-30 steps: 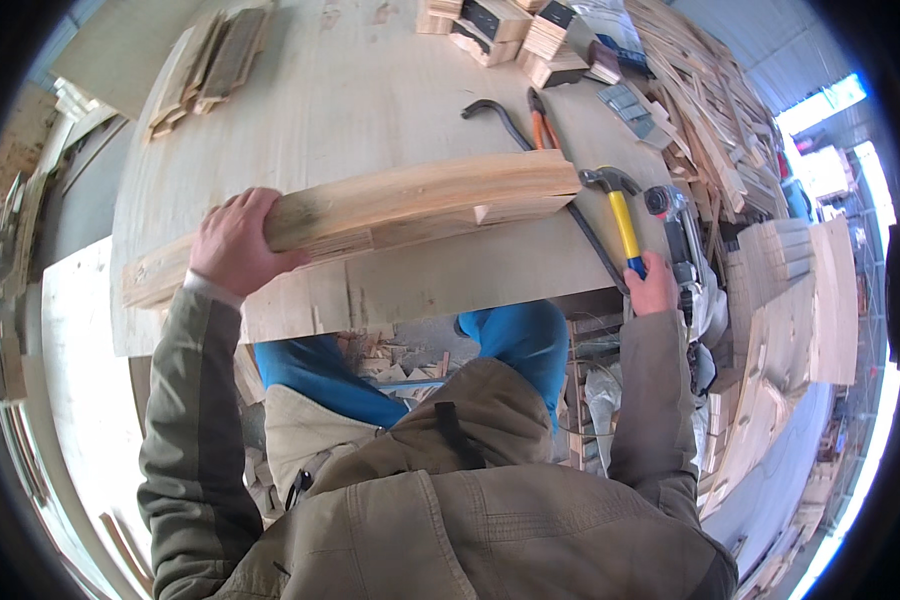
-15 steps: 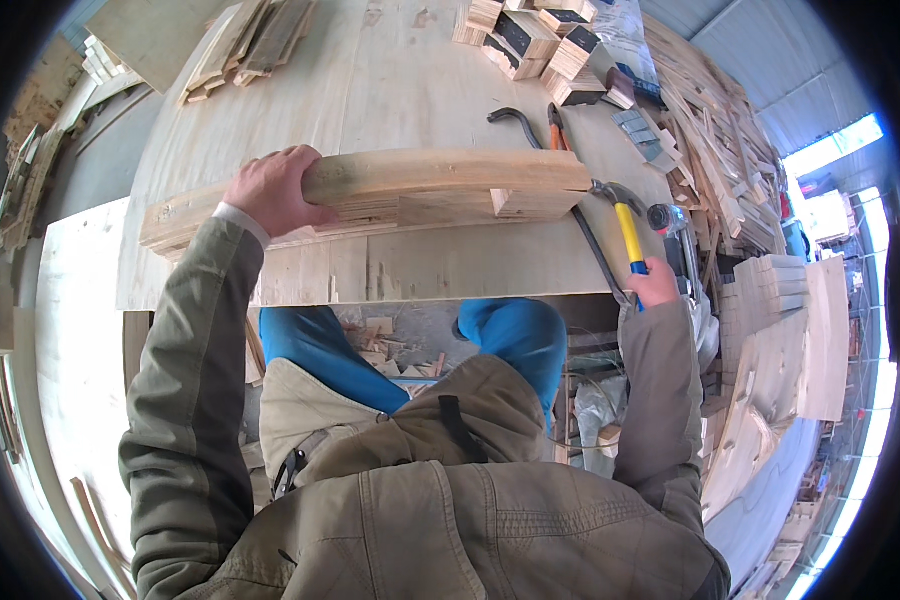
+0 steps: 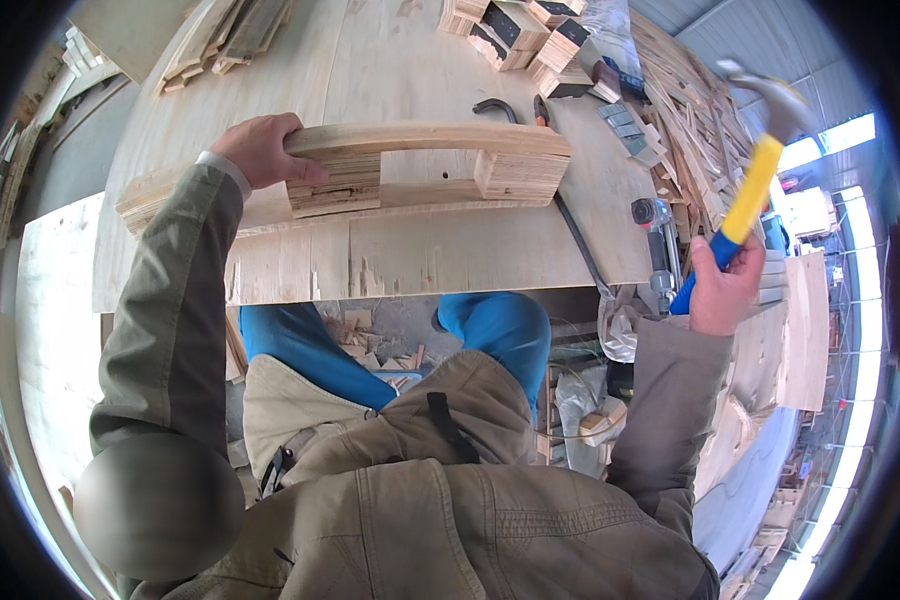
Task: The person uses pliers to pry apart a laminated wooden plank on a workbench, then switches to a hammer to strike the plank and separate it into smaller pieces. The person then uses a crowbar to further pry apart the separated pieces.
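My left hand (image 3: 260,152) grips a wooden assembly at its upper board (image 3: 430,136), with the thumb down over a plywood block (image 3: 340,185). A second block (image 3: 518,175) sits between the boards near the right end, and an open gap shows between the two blocks. The assembly stands on edge on the plywood tabletop (image 3: 410,262). Off to the right, my right hand (image 3: 722,288) is closed around the blue end of a claw hammer (image 3: 751,190) with a yellow and blue handle. The hammer is raised beyond the table's right edge, its head blurred.
A pry bar (image 3: 582,240) and orange-handled pliers (image 3: 541,112) lie right of the assembly. Strips of metal fasteners (image 3: 625,130) and a power tool (image 3: 654,225) are at the table's right edge. Plywood blocks (image 3: 515,35) and thin boards (image 3: 232,35) lie at the back.
My right hand has lifted the hammer up and to the right, away from the table edge. The assembly has turned under my left hand, so the gap between its blocks now shows.
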Action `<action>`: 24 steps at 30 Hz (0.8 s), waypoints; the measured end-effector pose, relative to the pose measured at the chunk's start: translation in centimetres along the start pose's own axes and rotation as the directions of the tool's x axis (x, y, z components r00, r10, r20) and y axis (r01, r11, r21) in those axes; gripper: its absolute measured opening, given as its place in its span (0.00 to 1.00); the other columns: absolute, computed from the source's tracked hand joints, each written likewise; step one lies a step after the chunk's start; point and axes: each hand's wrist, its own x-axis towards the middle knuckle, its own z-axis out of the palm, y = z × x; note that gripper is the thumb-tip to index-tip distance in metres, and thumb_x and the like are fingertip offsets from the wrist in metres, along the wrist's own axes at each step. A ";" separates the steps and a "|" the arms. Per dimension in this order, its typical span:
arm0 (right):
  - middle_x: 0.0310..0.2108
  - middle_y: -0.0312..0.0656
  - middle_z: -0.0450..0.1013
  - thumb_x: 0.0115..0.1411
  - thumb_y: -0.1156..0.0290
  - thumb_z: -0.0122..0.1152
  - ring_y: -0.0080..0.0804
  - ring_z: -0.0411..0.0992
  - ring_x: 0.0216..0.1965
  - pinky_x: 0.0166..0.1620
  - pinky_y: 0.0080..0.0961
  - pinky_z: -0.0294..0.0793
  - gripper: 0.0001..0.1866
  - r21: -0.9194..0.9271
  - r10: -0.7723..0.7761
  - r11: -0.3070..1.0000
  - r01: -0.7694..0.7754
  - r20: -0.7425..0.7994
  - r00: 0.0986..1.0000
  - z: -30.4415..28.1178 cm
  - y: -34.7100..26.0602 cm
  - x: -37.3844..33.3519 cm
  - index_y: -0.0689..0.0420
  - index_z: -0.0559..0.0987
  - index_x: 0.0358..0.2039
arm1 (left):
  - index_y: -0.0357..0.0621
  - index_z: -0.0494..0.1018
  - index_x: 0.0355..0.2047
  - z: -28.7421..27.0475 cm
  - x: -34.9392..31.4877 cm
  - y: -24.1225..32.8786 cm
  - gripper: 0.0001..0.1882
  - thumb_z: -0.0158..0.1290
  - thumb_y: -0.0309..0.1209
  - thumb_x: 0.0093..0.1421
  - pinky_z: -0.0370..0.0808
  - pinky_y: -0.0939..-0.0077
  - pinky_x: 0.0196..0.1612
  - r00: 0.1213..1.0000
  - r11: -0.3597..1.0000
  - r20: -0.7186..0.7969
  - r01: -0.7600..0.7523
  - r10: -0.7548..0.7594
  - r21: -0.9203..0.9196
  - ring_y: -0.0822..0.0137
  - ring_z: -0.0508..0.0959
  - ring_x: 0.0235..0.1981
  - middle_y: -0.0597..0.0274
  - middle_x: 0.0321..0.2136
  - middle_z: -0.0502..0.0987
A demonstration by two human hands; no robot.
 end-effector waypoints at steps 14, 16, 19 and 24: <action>0.31 0.46 0.79 0.64 0.71 0.73 0.25 0.78 0.26 0.31 0.29 0.78 0.15 -0.138 0.351 0.932 -0.336 0.579 0.736 10.6 -5.0 -16.1 0.63 0.75 0.44 | 0.39 0.79 0.45 -0.1 -0.7 0.2 0.36 0.74 0.55 0.48 0.77 0.56 0.51 1.000 0.999 -0.002 0.027 -0.027 0.036 0.47 0.83 0.45 0.48 0.39 0.84; 0.26 0.43 0.78 0.63 0.70 0.72 0.26 0.76 0.22 0.28 0.30 0.76 0.15 -0.262 0.419 0.907 -0.330 0.645 0.639 11.7 -3.8 -17.8 0.63 0.75 0.43 | 0.39 0.79 0.45 -0.1 -0.7 0.4 0.36 0.74 0.56 0.48 0.77 0.56 0.50 0.999 0.999 0.018 0.031 -0.031 0.029 0.47 0.83 0.44 0.48 0.39 0.84; 0.25 0.42 0.77 0.63 0.71 0.71 0.27 0.75 0.20 0.26 0.30 0.75 0.14 -0.036 0.414 0.837 -0.546 0.693 0.589 10.5 -3.8 -17.5 0.63 0.75 0.42 | 0.41 0.81 0.44 0.0 -1.1 0.7 0.39 0.72 0.64 0.48 0.78 0.56 0.51 1.000 0.999 -0.011 0.020 -0.019 0.046 0.50 0.84 0.45 0.52 0.39 0.85; 0.25 0.33 0.74 0.66 0.73 0.69 0.17 0.71 0.22 0.25 0.21 0.72 0.14 0.014 0.424 0.814 -0.581 0.669 0.610 8.6 -6.4 -14.2 0.64 0.77 0.48 | 0.41 0.81 0.44 0.1 -1.2 0.5 0.38 0.72 0.63 0.48 0.78 0.56 0.51 1.000 0.996 -0.014 0.024 -0.023 0.084 0.50 0.84 0.45 0.52 0.39 0.85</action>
